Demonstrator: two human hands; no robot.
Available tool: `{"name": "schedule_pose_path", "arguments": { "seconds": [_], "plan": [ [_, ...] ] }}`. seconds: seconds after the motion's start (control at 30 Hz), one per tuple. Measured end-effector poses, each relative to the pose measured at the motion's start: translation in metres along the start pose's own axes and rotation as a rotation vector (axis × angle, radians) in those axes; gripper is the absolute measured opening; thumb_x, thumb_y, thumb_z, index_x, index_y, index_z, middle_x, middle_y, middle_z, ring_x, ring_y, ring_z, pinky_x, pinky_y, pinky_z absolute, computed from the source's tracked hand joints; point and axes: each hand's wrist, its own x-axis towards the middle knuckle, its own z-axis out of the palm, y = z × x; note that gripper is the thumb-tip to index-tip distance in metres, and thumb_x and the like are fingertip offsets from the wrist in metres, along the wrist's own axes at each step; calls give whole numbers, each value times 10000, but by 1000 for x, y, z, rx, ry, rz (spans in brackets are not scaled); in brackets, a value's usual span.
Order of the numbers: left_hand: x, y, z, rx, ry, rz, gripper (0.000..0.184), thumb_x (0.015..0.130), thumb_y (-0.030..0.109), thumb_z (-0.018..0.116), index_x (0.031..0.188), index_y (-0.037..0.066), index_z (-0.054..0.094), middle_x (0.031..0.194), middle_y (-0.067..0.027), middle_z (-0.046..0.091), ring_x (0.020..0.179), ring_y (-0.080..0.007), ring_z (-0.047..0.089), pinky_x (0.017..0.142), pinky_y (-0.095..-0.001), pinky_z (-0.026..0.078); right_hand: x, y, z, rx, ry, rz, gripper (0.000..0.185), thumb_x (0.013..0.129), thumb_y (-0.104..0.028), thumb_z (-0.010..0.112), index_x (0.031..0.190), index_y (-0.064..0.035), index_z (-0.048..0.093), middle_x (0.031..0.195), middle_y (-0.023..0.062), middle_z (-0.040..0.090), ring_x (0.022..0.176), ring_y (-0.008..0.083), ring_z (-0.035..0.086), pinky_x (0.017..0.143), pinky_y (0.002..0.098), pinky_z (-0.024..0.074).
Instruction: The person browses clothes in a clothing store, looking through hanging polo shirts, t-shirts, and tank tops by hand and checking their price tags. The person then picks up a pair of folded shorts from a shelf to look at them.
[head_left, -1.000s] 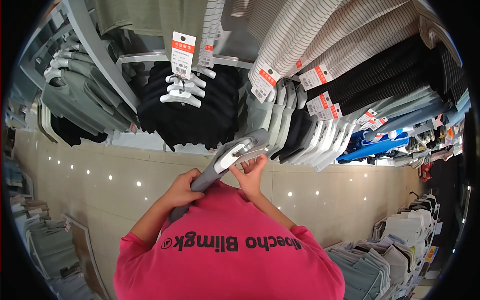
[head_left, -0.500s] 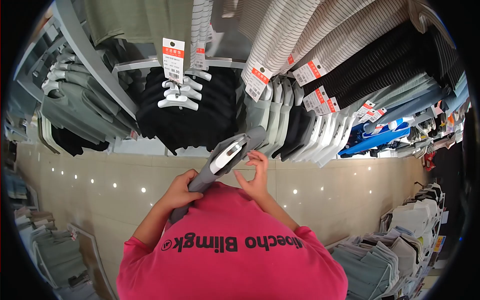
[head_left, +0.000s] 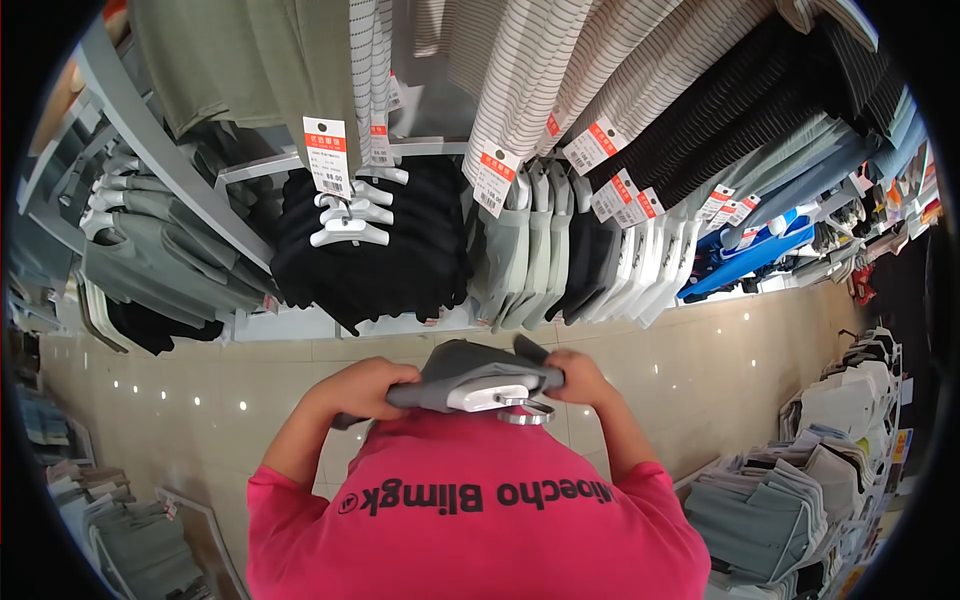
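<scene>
A dark grey garment point(head_left: 455, 362) is stretched sideways in front of my chest, over the pink shirt that I wear. My left hand point(head_left: 372, 388) is closed round its fabric at one end. Opposite it, my right hand point(head_left: 578, 378) grips the other end, fingers wrapped round the cloth. Between my hands a white hanger point(head_left: 490, 393) sits in the garment, and its metal hook point(head_left: 528, 411) points toward my body. The lower part of the garment is folded or hidden from view.
Ahead hang black garments point(head_left: 370, 260) on white hangers, and pale green ones point(head_left: 505, 265) beside them. Striped clothes point(head_left: 530, 70) with price tags hang above. Grey-green clothes are racked at left point(head_left: 150, 265) and lower right point(head_left: 745, 510). A tiled floor point(head_left: 690, 365) lies between.
My right hand has moved outward and closed on the garment. The garment has turned from slanted to roughly level, and the hanger hook now faces me. The view has shifted slightly.
</scene>
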Motion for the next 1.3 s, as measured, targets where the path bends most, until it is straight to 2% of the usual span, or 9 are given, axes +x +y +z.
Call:
{"name": "schedule_pose_path", "arguments": {
  "seconds": [0.13, 0.23, 0.37, 0.47, 0.53, 0.77, 1.07, 1.23, 1.3],
  "plan": [
    [49, -9, -4, 306, 165, 134, 281, 625, 184, 698, 873, 88, 608, 748, -103, 614, 728, -297, 603, 632, -365, 456, -51, -2, 16, 229, -58, 259, 350, 570, -215, 698, 857, -34, 613, 755, 144, 629, 725, 334, 607, 688, 378, 482],
    [100, -23, -1, 250, 94, 215, 314, 623, 196, 707, 905, 91, 618, 776, -116, 626, 765, -319, 603, 664, -389, 460, -86, 3, 35, 511, 20, 465, 436, 569, -197, 684, 960, -17, 617, 821, 141, 656, 786, 211, 628, 739, 329, 476],
    [158, -37, 7, 302, 120, 291, 342, 631, 197, 711, 944, 93, 620, 866, -112, 634, 853, -311, 595, 738, -395, 448, -115, 3, 63, 633, 229, 595, 479, 571, -146, 666, 1011, 26, 588, 885, 150, 650, 823, 223, 616, 777, 325, 467],
    [177, -41, 14, 288, 286, 329, 358, 654, 198, 711, 974, 71, 612, 985, -117, 618, 955, -310, 568, 848, -393, 421, -120, -21, 56, 681, 376, 663, 485, 568, -140, 663, 1017, 27, 587, 893, 146, 651, 817, 231, 618, 779, 331, 467],
    [181, -48, 22, 295, 788, 295, 357, 679, 188, 703, 990, 45, 602, 1024, -120, 597, 1016, -316, 539, 943, -384, 371, -126, -31, 55, 646, 439, 706, 489, 566, -145, 661, 1017, 29, 586, 885, 156, 651, 816, 237, 620, 774, 333, 468],
    [143, -132, 13, 44, 449, -65, 250, 687, 191, 709, 854, 21, 633, 878, -117, 623, 852, -227, 617, 747, -332, 488, -94, -34, 75, 384, 592, 744, 425, 575, -179, 638, 938, 34, 584, 780, 215, 625, 758, 315, 625, 708, 372, 474],
    [15, -295, 80, -446, 627, -567, 218, 678, 254, 712, 709, 43, 667, 687, -100, 631, 655, -190, 603, 619, -325, 469, 42, -15, 106, 289, 550, 778, 425, 545, -187, 637, 895, 48, 594, 800, 212, 640, 777, 335, 630, 706, 384, 480],
    [-80, -383, 112, 230, 400, -450, 223, 662, 310, 673, 691, 89, 678, 709, -132, 629, 682, -260, 612, 649, -369, 480, 119, 7, 89, 314, 639, 664, 430, 546, -208, 634, 888, 49, 599, 787, 245, 628, 785, 401, 611, 715, 416, 474],
    [-114, -372, 103, 169, 370, -763, 199, 696, 256, 680, 713, 59, 666, 683, -119, 625, 642, -234, 603, 605, -354, 486, 147, 14, 75, 283, 670, 672, 419, 540, -205, 640, 865, 57, 599, 789, 247, 628, 798, 405, 609, 726, 413, 472]
  ]
}}
